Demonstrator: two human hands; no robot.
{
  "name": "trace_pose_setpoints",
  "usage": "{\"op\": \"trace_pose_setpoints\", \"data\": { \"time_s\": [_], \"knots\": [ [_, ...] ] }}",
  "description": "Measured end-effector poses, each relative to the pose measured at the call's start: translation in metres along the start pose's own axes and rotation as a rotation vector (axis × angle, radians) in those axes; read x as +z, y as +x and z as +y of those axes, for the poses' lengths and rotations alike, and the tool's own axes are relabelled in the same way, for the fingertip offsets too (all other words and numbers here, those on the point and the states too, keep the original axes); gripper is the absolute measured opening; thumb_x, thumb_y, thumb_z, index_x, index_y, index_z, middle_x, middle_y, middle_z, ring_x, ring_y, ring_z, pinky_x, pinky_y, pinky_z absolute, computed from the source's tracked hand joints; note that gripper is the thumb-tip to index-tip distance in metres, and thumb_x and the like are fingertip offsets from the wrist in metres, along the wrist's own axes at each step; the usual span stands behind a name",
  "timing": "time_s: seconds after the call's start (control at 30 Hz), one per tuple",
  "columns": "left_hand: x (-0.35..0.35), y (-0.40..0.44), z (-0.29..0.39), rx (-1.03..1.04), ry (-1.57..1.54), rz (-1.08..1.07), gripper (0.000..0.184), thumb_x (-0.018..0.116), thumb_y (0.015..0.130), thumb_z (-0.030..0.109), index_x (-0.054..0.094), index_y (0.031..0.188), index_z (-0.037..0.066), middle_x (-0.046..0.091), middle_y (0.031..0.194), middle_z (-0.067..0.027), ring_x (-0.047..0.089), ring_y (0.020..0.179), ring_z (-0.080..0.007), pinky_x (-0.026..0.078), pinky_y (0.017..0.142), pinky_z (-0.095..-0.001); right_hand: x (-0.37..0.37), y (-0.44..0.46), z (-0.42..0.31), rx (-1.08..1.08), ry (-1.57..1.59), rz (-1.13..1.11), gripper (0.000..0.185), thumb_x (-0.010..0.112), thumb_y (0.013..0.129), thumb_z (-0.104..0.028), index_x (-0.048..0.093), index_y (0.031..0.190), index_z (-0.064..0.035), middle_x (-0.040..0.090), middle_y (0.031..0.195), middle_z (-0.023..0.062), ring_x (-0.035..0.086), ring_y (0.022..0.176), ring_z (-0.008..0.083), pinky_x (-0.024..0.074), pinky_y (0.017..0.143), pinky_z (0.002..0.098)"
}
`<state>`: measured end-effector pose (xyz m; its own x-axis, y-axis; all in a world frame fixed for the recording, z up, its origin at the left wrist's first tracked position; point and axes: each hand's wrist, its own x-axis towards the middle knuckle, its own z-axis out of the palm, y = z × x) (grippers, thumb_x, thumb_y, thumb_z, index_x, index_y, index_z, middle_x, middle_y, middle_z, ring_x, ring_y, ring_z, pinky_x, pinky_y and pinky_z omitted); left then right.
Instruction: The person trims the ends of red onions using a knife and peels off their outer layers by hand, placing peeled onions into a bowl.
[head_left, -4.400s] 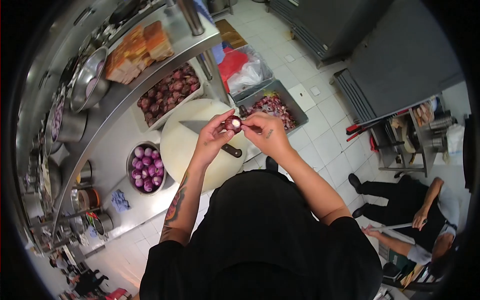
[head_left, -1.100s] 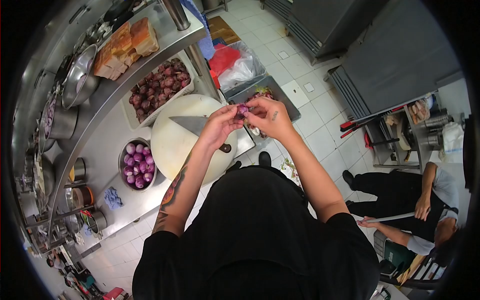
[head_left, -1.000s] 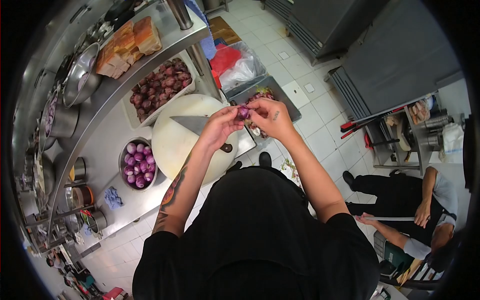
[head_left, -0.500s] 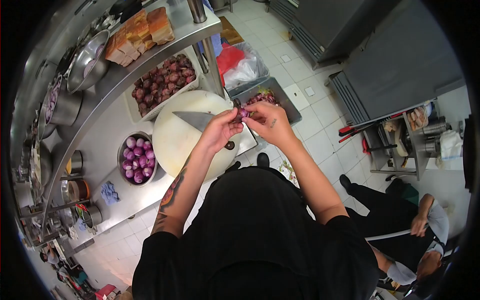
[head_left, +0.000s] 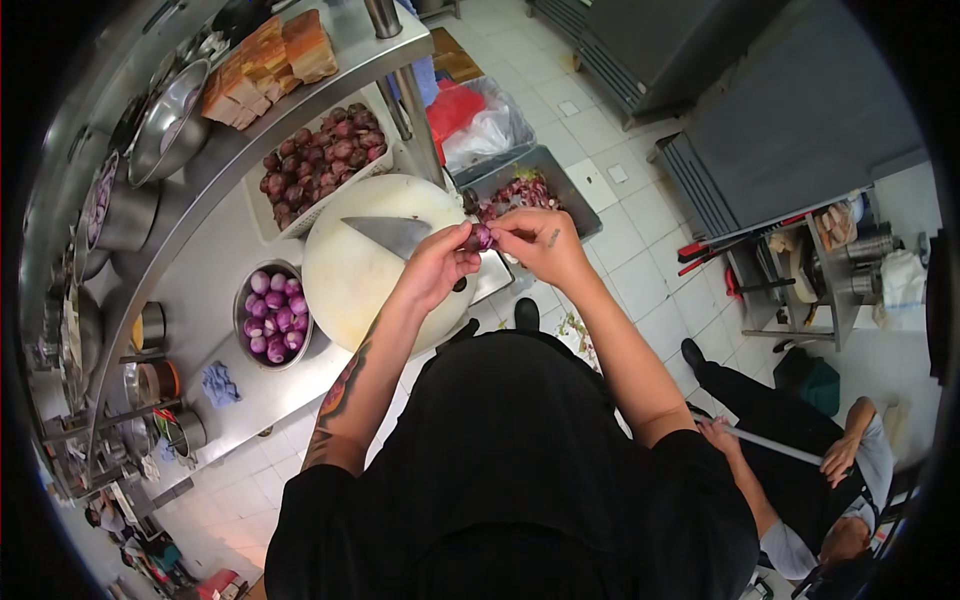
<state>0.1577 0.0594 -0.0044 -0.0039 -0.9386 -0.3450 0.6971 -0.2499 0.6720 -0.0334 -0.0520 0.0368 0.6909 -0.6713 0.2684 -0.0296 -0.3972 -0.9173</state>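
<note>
A small red onion (head_left: 480,237), part purple and part dark-skinned, is held between my two hands above the counter's edge. My left hand (head_left: 437,268) grips it from the left with thumb and fingers. On its other side, the fingertips of my right hand (head_left: 541,242) pinch the onion's surface. Beneath my left hand, a wide-bladed knife (head_left: 388,235) lies on the round white cutting board (head_left: 340,290), its handle partly hidden. Left of the board stands a metal bowl (head_left: 240,318) of peeled purple onions (head_left: 275,315).
Unpeeled onions (head_left: 325,160) fill a white basket (head_left: 262,222) behind the board. A grey bin (head_left: 585,205) holds onion skins. A blue cloth (head_left: 219,384) lies on the steel counter (head_left: 250,405). At right, another person (head_left: 800,440) holds a pole.
My hands have shifted slightly down, and more purple shows on the onion. The other person's arm has moved, and both their hands now show on the pole.
</note>
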Motion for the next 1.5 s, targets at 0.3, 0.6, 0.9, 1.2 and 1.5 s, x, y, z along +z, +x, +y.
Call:
{"op": "trace_pose_setpoints", "data": {
  "time_s": [0.3, 0.6, 0.9, 1.2, 1.5],
  "knots": [
    [0.008, 0.0, 0.004, 0.149, 0.137, -0.048, 0.041, 0.063, 0.106, 0.022, 0.059, 0.141, 0.001, 0.071, 0.115, -0.0063, 0.067, 0.095, -0.0131, 0.057, 0.087, -0.0309, 0.007, -0.006, 0.008, 0.103, 0.188, 0.107, 0.008, 0.075, 0.092, -0.001, 0.076, 0.097, 0.0046, 0.075, 0.097, 0.0085, 0.071, 0.083, 0.0115, 0.0581, 0.075, 0.0262],
    [0.014, 0.004, 0.006, 0.225, 0.107, -0.091, 0.046, 0.058, 0.108, 0.019, 0.051, 0.151, 0.002, 0.059, 0.144, -0.0091, 0.062, 0.121, -0.0182, 0.052, 0.102, -0.0373, 0.007, -0.003, 0.006, 0.088, 0.211, 0.132, 0.022, 0.072, 0.093, 0.002, 0.072, 0.115, 0.0034, 0.072, 0.115, 0.0098, 0.071, 0.097, 0.0134, 0.0605, 0.086, 0.0285],
    [0.031, 0.009, 0.001, 0.341, 0.35, 0.068, 0.047, 0.067, 0.103, 0.012, 0.055, 0.147, 0.002, 0.066, 0.124, -0.0067, 0.063, 0.11, -0.0122, 0.052, 0.1, -0.0317, 0.013, 0.004, -0.005, -0.05, -0.037, 0.13, 0.032, 0.072, 0.086, -0.003, 0.068, 0.116, 0.0042, 0.071, 0.108, 0.0163, 0.075, 0.088, 0.0245, 0.0609, 0.078, 0.0332],
    [0.02, 0.031, -0.004, 0.312, 0.264, 0.094, 0.042, 0.065, 0.102, 0.009, 0.059, 0.142, 0.0, 0.068, 0.119, -0.0082, 0.066, 0.106, -0.0155, 0.055, 0.097, -0.0326, 0.021, 0.016, 0.023, -0.079, -0.164, 0.213, 0.025, 0.065, 0.087, 0.004, 0.067, 0.112, 0.0025, 0.07, 0.106, 0.0136, 0.074, 0.086, 0.0205, 0.0621, 0.076, 0.0322],
    [0.011, 0.045, 0.004, 0.224, 0.065, -0.086, 0.049, 0.059, 0.106, 0.013, 0.048, 0.152, 0.001, 0.064, 0.135, -0.011, 0.065, 0.116, -0.0206, 0.052, 0.1, -0.0359, -0.009, 0.03, 0.053, 0.209, 0.325, 0.224, 0.017, 0.069, 0.091, -0.001, 0.071, 0.108, 0.001, 0.074, 0.095, 0.0071, 0.069, 0.082, 0.0104, 0.0557, 0.073, 0.0275]
  ]
}}
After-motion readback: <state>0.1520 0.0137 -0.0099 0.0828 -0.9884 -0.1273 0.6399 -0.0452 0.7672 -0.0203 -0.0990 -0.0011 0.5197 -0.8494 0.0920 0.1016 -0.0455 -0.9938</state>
